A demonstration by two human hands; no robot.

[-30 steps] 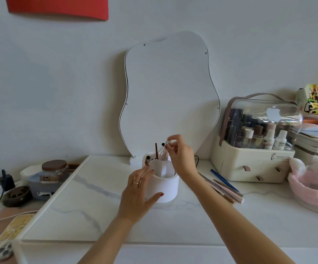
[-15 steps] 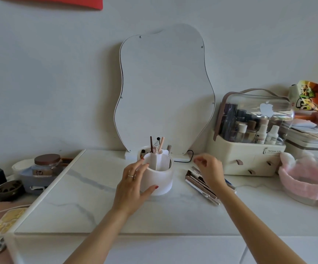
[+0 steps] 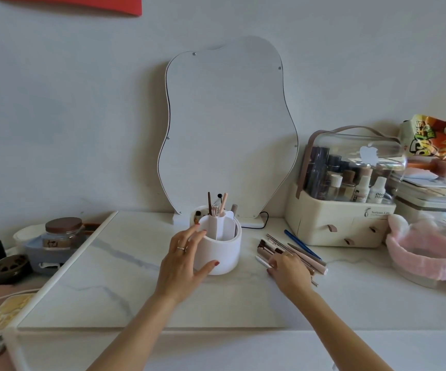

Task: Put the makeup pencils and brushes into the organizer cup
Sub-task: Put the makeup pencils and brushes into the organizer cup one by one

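Since last second, right hand (image 3: 288,271) dropped from organizer cup (image 3: 220,253), frame centre, onto pencils and brushes (image 3: 290,251) just right; fingers curled, pinch unclear. Left hand (image 3: 183,259) spread, steadying cup. Mid-task; next: pinch one, lift.

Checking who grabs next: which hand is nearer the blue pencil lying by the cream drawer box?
Right. The right hand rests on the pile just beside the blue pencil; the left hand is across the white organizer cup, touching it.
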